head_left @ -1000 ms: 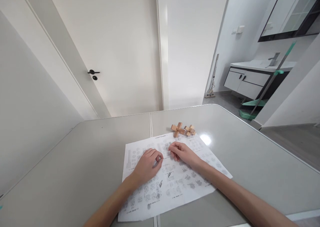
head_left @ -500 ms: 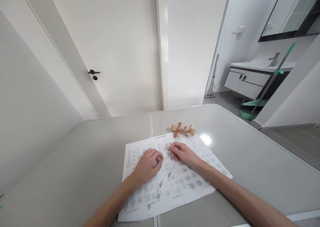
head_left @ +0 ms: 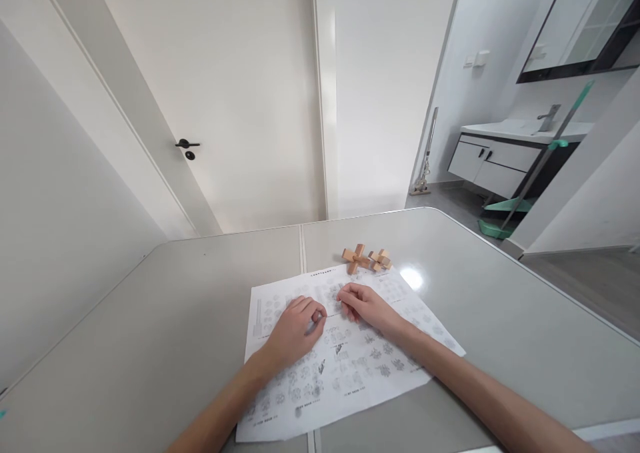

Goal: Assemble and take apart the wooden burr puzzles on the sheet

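A white printed sheet (head_left: 350, 366) covered in small puzzle diagrams lies on the grey table (head_left: 150, 333). My left hand (head_left: 295, 330) rests on the sheet with its fingers curled in, thumb against forefinger. My right hand (head_left: 367, 306) lies beside it on the sheet, fingers also curled, and I cannot make out anything inside either hand. Two small wooden cross-shaped burr puzzles (head_left: 367, 258) stand just past the sheet's far edge, a little beyond my right hand and apart from it.
A seam (head_left: 301, 246) runs down the middle of the table. Beyond the table are a white door with a black handle (head_left: 187, 145), a vanity with a sink (head_left: 510, 150) at the right, and a green mop (head_left: 505, 206) leaning there.
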`<state>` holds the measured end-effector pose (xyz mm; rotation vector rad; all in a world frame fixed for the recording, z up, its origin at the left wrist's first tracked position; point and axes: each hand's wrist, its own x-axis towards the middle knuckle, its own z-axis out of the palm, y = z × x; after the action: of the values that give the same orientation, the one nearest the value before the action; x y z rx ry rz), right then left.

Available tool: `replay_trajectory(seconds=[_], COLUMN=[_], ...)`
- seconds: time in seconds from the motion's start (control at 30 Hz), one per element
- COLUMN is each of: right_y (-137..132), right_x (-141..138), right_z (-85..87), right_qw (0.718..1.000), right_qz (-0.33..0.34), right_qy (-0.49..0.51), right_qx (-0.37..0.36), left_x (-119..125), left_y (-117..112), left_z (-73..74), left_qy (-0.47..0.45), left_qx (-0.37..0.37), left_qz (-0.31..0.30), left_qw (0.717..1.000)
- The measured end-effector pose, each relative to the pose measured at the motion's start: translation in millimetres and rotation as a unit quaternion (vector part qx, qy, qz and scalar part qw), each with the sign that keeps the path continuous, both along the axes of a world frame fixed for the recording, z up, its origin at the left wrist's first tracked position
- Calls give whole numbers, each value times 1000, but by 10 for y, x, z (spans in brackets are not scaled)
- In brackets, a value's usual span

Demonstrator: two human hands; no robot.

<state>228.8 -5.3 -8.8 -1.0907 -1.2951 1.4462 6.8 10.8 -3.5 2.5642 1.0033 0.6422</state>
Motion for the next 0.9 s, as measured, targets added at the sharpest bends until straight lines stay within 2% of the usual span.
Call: replay_trajectory(seconds=[0.9], right_y=[21], right_x=[7], right_z=[-50], right_qw=[1000], right_qz=[6], right_qy=[-11], right_qx=[4], left_x=[-13], left_y=[15], left_z=[-51], left_qy=[17], left_qx=[18], left_qz=[-2], left_qw=[1000])
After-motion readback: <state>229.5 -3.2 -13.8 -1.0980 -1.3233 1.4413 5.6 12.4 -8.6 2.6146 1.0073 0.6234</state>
